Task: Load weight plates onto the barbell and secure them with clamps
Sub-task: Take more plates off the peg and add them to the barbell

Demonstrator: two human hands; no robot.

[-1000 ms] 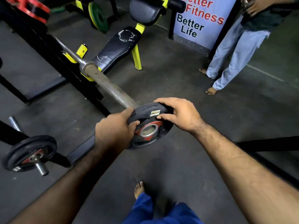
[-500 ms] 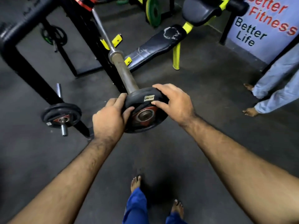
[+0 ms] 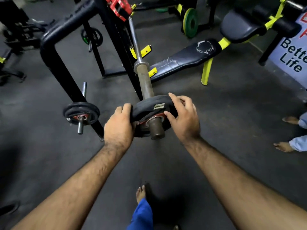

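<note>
Our black rubber-coated weight plate has slid onto the rusty steel barbell sleeve, whose end now pokes through. Our left hand and right hand curl round opposite rims; it is probably heavy, so we grip there.

You've got the weight plate on the barbell sleeve w/ the sleeve tip poking out toward you; left hand on its left edge, right hand on its right. Bar runs away from you up to the rack, bench to its right, storage peg w/ plates to the left of your left hand. Another person's feet at far right, your own foot below, btwn your forearms.
</note>
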